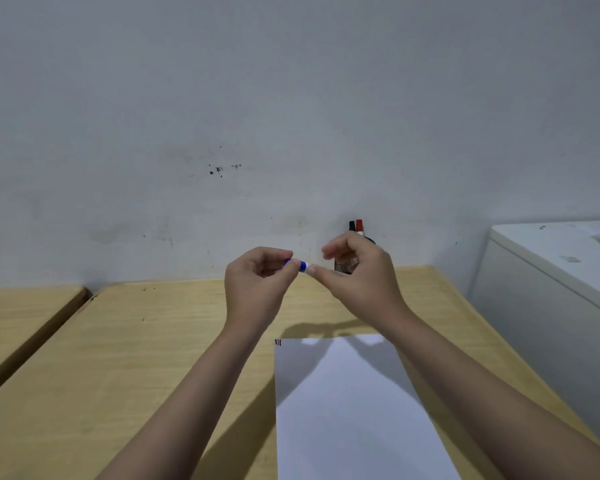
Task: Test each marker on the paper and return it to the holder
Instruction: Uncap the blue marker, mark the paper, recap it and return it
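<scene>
White rectangular paper sheet (354, 410) lies nearest you on the wooden table (136, 358). At twelve o'clock, your left hand (257, 282) and right hand (361, 271) each pinch the blue-and-white marker (300, 265) above the table.

Left hand (257, 278): bare, no rings.
Right hand (359, 271): bare, short nails.
Forearms: bare, no sleeves showing.

Your one head view, looking forward and slightly down, wall (291, 98) filling most, table (118, 358) close below.
</scene>
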A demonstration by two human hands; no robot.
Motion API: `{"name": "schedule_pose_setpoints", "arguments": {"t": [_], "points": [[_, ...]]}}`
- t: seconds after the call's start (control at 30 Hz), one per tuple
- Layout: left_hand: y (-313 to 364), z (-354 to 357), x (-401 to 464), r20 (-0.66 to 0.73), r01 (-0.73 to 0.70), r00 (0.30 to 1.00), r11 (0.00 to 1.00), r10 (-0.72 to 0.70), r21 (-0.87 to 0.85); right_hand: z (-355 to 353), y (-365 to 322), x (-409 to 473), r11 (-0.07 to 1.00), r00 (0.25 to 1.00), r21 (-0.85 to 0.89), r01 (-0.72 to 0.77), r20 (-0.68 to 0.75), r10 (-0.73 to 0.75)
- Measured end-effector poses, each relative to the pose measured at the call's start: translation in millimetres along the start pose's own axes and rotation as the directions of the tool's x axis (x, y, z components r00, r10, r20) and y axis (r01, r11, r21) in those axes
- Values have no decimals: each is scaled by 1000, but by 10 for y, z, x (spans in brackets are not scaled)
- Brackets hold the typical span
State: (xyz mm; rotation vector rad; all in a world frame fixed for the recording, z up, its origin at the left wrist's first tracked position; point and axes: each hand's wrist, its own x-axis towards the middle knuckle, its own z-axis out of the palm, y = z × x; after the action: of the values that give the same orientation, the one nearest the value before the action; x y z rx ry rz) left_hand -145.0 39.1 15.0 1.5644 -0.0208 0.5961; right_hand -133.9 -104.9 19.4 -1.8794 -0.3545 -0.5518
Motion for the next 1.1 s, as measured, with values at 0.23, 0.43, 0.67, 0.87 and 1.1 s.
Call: {"name": "schedule_pose_setpoints", "arguments": {"t": [0.23,0.43,0.67,0.87,1.1], "points": [[75,372,275,109,-89,991,995,84,41,-239,188,321,976,978,-66,205,44,-203],[-230,698,623,159,-111,984,970,77,216,-570,396,902,987,956,16,163,-252,-154],[-738,1094,847,268,-91,962,859,-56,505,-640,713,1411,991,936,-76,111,-326,-130],[-915,1287,912,287,-87,950,782,-120,617,-477,1104,1604,956,986,-295,-1,-157,-48],[-982,1319,958,266,-61,955,799,-127,599,-318,1444,1642,894,987,-422,-148,-6,161]]}}
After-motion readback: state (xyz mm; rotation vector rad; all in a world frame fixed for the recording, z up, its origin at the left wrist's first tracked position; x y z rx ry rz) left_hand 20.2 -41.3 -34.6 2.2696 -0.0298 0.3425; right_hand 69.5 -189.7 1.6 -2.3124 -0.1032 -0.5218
